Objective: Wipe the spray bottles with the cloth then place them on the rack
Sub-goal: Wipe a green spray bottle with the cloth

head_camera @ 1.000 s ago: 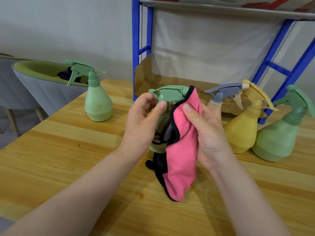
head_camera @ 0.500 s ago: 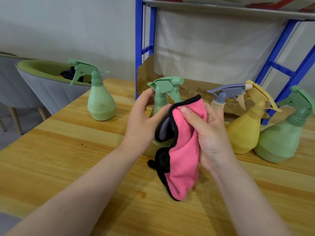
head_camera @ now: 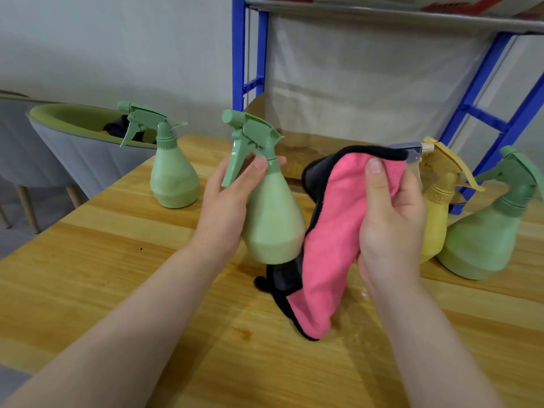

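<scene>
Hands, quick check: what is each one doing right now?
Left hand: fingers grip the neck of the held green spray bottle.
Right hand: fingers grip the pink cloth.

A: Any lettering to call on the bottles? Labels, brand marks, numbers?

B: Nothing legible. The green spray bottle (head_camera: 272,219) held at centre has a plain body, no print on it.

A: And the ones standing around it?

B: Same story. The green bottle (head_camera: 173,178) at ten o'clock is bare, the yellow bottle (head_camera: 435,219) at three o'clock shows no label, and the green one (head_camera: 482,240) beside it is blank too.

A: The pink cloth (head_camera: 332,237)?

B: No tag, no writing visible.

A: Up top?

B: At one o'clock, red markings run along the shelf board (head_camera: 441,10), but they're cropped and too blurred to read.
</scene>
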